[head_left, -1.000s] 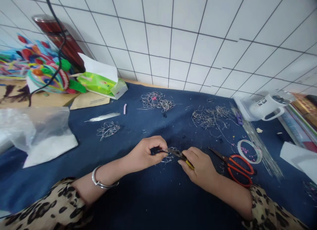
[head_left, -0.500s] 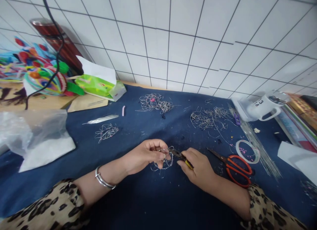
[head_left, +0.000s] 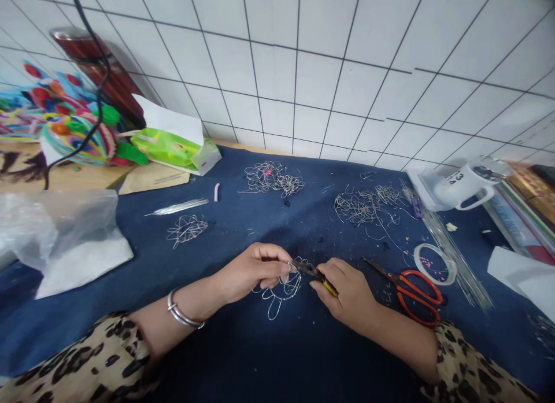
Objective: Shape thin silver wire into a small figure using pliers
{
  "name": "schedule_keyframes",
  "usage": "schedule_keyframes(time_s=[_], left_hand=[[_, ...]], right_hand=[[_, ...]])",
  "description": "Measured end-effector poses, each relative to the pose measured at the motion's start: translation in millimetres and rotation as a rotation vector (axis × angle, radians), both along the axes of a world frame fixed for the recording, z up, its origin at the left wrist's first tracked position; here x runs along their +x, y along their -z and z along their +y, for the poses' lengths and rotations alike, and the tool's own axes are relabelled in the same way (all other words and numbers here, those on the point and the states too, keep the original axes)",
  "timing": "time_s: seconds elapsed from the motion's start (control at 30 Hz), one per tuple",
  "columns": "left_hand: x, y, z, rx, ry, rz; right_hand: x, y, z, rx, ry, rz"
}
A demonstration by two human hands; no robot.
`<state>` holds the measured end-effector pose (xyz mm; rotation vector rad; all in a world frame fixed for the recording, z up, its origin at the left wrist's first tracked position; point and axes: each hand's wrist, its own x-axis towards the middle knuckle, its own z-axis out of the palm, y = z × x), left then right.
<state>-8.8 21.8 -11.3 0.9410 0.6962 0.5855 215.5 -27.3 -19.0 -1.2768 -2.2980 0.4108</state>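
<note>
Between thumb and fingers, my left hand [head_left: 264, 268] pinches a looped piece of silver wire [head_left: 277, 299], whose thin loops hang below the fingertips. My right hand [head_left: 344, 290] is closed around dark-jawed pliers [head_left: 328, 284] with yellow on the handles. The plier jaws point left and touch the wire close to my left fingertips; whether they clamp it I cannot tell. Orange-handled scissors [head_left: 418, 293] lie just right of my right hand, blades toward the upper left. Another bent wire piece with pink specks [head_left: 188, 229] rests up and left of my left hand.
Wire tangles [head_left: 271, 178] and more loose wire [head_left: 364, 205] lie toward the wall. At right are a roll [head_left: 435, 264] with pink beads, straight wires [head_left: 459, 264] and a white mug [head_left: 463, 183]. A plastic bag [head_left: 82, 241] and green packet [head_left: 173, 148] sit left.
The wire piece has turned in my left fingers, so its loops now hang lower and to the left. My right hand and the pliers have stayed nearly in place.
</note>
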Motion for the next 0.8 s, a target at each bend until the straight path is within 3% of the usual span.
schedule_keyframes(time_s=[0.33,0.8], left_hand=[[0.9,-0.4,-0.6,0.093,-0.017,0.097],[1.2,-0.1,-0.1,0.04,-0.017,0.092]], right_hand=[[-0.7,0.1,0.0,-0.012,-0.002,-0.005],[-0.2,-2.9,1.1,-0.048,-0.024,0.015]])
